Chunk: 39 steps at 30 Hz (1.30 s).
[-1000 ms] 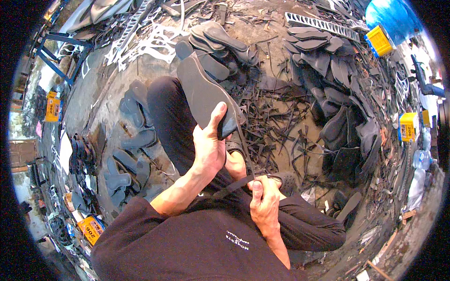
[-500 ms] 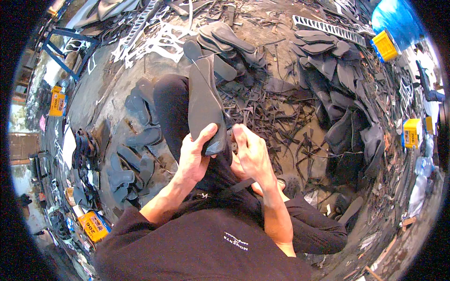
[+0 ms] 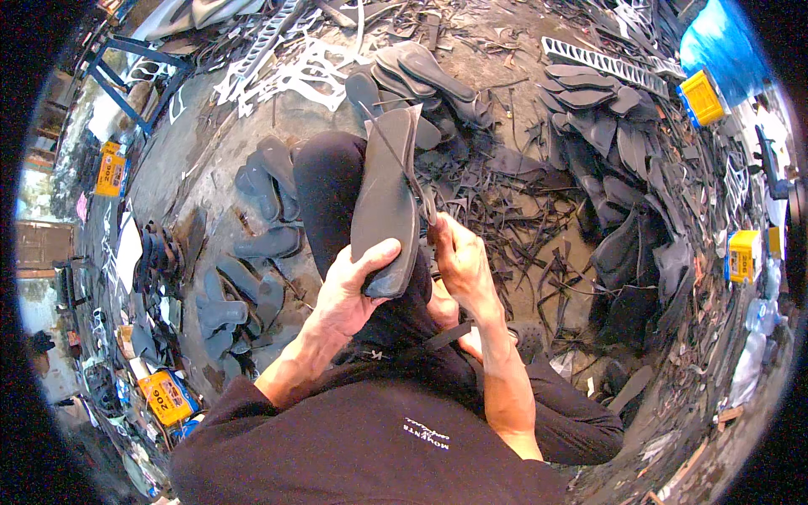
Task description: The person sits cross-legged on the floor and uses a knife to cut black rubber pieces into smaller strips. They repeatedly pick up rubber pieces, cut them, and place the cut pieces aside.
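Observation:
My left hand (image 3: pixel 352 282) is closed around the near end of a dark grey shoe sole (image 3: pixel 383 198), thumb on top. The sole points away from me, resting above my raised left knee (image 3: pixel 328 194). A thin dark strip (image 3: pixel 393 150) crosses the sole's far part and curves down along its right edge. Beside that edge, my right hand (image 3: pixel 461 261) is closed, its thumb and forefinger pinching the strip's near end. Whether those fingers also hold a tool is hidden.
Dark offcuts (image 3: pixel 497 219) litter the floor ahead. Stacked soles (image 3: pixel 421 71) lie beyond the knee, with more loose soles (image 3: pixel 268 240) at left. A heap of dark pieces (image 3: pixel 623 185) stands at right. White cut-out sheets (image 3: pixel 311 80) and a blue metal frame (image 3: pixel 126 84) lie further off.
The right hand has moved slightly away from me along the sole's right edge. The sole has tilted a little to the right, and the strip now bows out from its edge. The view has shifted slightly.

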Tool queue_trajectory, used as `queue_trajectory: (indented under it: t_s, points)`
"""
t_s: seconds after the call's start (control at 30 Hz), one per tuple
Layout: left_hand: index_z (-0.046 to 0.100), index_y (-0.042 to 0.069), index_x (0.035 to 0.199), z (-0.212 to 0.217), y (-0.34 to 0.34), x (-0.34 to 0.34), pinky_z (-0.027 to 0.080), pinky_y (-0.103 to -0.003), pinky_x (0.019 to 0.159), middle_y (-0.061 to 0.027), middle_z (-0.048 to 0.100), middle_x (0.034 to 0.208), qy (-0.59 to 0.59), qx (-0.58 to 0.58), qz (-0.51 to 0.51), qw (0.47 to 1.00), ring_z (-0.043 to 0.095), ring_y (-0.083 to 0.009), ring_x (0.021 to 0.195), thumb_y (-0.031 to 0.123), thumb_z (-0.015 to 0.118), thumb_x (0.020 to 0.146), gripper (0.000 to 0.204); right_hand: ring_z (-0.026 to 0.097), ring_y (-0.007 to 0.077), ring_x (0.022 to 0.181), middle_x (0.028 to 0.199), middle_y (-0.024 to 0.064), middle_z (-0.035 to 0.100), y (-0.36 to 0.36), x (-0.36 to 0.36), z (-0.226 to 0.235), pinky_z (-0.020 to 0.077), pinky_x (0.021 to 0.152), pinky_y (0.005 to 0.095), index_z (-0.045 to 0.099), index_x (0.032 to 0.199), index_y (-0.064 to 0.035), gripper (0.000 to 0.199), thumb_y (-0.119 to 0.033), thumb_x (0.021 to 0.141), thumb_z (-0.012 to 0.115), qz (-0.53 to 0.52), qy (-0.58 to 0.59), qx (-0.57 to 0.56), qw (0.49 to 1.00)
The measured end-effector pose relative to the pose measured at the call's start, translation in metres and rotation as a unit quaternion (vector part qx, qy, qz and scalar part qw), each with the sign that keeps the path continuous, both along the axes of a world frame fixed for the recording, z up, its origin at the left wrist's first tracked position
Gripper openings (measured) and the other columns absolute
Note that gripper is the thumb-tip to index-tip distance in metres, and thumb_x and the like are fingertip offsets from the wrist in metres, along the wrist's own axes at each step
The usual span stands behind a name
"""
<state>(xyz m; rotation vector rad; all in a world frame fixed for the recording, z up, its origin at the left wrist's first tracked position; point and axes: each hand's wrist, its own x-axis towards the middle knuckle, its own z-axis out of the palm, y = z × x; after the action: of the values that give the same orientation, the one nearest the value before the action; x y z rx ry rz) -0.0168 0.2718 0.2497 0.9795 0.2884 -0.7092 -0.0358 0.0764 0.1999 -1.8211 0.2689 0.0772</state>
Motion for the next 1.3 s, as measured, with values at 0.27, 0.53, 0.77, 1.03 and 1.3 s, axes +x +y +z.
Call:
queue_trajectory:
  t_s: [0.27,0.53,0.77,1.03,1.3]
  points:
    - [0.065,0.000,0.129,0.026,-0.023,-0.048,0.062,-0.034,0.085,-0.0089,0.075,0.112,0.016,-0.037,-0.090,0.995,0.075,-0.0192,0.090,0.021,0.083,0.095,0.044,0.060,0.0329,0.052,0.063,0.0135,0.059,-0.058,0.079,-0.062,0.0469,0.052,0.0474,0.061,0.097,-0.0054,0.063,-0.064,0.111,0.042,-0.136,0.019,0.029,0.990]
    - [0.068,0.002,0.126,-0.032,-0.029,-0.030,0.056,-0.034,0.098,-0.0073,0.074,0.123,-0.072,0.093,-0.213,0.970,0.069,-0.0151,0.112,0.025,0.072,0.105,0.032,0.068,0.0188,0.115,0.124,0.0109,0.073,-0.024,-0.080,0.050,0.0535,0.102,0.0358,0.061,0.139,0.0010,0.058,-0.029,0.095,0.084,-0.109,0.048,0.216,0.969]
    - [0.073,0.007,0.114,-0.019,-0.086,0.020,0.055,-0.025,0.076,0.0004,0.075,0.100,-0.091,0.078,-0.177,0.977,0.068,-0.0062,0.085,0.040,0.068,0.107,0.034,0.069,0.0133,0.090,0.100,0.0077,0.075,-0.017,-0.157,0.036,0.0562,0.078,0.0295,0.066,0.120,0.0037,0.043,-0.038,0.110,0.059,-0.091,0.039,0.098,0.990]
    - [0.074,0.012,0.106,0.001,-0.094,0.032,0.050,-0.022,0.064,0.0048,0.072,0.089,-0.062,0.018,-0.280,0.958,0.062,-0.0037,0.072,0.047,0.070,0.105,0.035,0.070,0.0396,0.068,0.077,0.0162,0.069,-0.010,-0.181,-0.003,0.0551,0.064,0.0492,0.063,0.109,-0.0058,0.040,-0.046,0.107,0.058,-0.251,-0.071,-0.274,0.926]
    - [0.076,0.006,0.118,0.021,-0.085,0.020,0.058,-0.027,0.075,0.0004,0.077,0.096,-0.110,-0.030,-0.327,0.938,0.069,-0.0064,0.080,0.033,0.078,0.101,0.032,0.071,0.0400,0.072,0.079,0.0182,0.068,-0.053,-0.161,0.089,0.0565,0.067,0.0450,0.061,0.103,-0.0039,0.052,-0.056,0.105,0.062,-0.171,-0.035,-0.224,0.959]
